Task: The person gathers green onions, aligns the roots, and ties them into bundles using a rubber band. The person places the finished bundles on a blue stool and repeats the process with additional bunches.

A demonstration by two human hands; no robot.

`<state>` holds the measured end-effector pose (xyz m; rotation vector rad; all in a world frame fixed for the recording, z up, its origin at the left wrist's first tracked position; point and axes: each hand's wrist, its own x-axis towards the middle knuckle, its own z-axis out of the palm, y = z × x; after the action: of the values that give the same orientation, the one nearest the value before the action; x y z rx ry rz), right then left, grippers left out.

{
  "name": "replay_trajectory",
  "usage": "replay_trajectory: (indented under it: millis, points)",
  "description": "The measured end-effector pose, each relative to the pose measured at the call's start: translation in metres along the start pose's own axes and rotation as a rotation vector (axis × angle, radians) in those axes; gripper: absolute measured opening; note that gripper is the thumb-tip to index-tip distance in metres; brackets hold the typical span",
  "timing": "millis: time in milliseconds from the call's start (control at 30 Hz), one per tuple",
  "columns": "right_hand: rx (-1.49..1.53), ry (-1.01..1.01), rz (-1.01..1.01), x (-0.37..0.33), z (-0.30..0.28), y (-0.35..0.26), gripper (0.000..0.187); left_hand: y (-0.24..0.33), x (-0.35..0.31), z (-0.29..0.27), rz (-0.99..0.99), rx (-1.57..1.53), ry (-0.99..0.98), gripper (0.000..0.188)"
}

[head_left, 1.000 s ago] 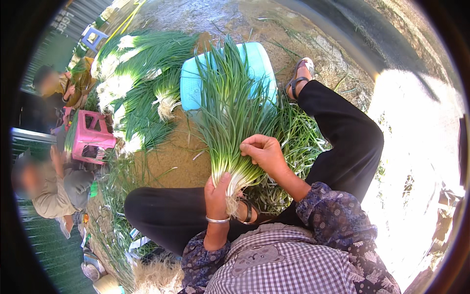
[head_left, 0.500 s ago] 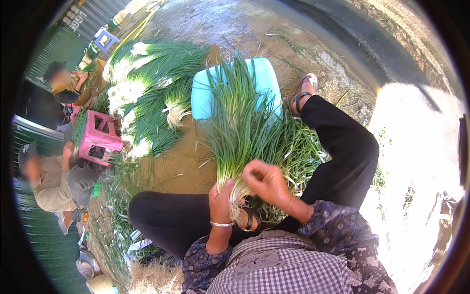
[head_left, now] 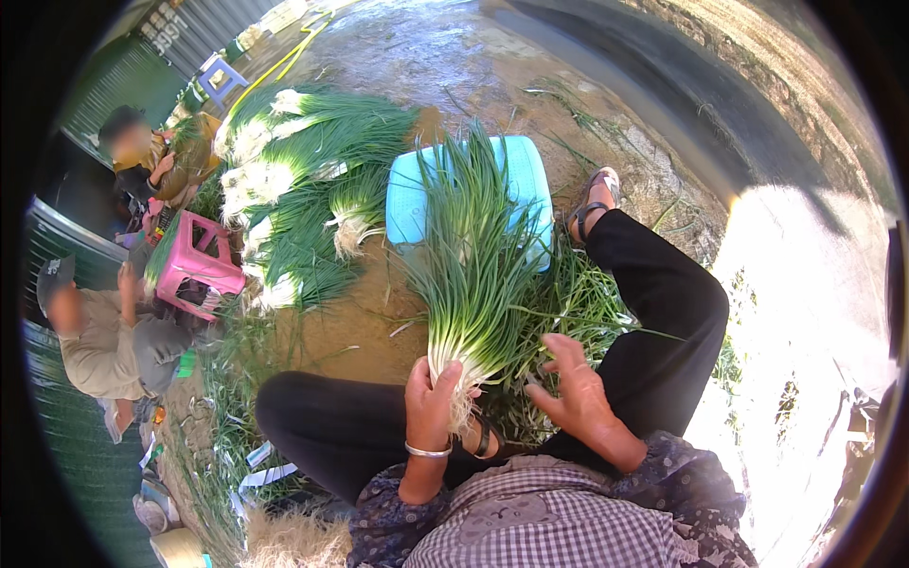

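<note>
The scene is seen through a single wide fisheye view, worn on the head and aimed steeply down over the person's own lap. The nearest ground is taken up by the left hand (head_left: 431, 407) and right hand (head_left: 578, 402), close beneath the lens at the lower centre. The muddy ground (head_left: 350, 322) is shown beyond them, with the far stacked green onions (head_left: 303, 180) toward the upper left. Straight edges are bent near the dark circular rim. No second view is provided.

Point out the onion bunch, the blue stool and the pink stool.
onion bunch (head_left: 473, 284), head view, mid green leaves.
blue stool (head_left: 409, 204), head view, bare left part of seat.
pink stool (head_left: 204, 265), head view, top face.
</note>
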<state>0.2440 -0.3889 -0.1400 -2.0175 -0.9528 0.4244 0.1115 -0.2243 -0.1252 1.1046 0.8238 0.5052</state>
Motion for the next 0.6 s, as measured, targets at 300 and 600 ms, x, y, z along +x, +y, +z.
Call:
replay_trajectory:
  millis: [300,600]
  points:
    - [-0.159,-0.073,-0.635,0.062,-0.002,-0.059,0.066,0.060,-0.024,-0.009,0.014,0.027,-0.276,0.036]
    - [0.563,-0.262,-0.467,0.148,-0.064,-0.148,0.057,0.136,0.032,0.001,0.808,0.563,-0.091,0.114]
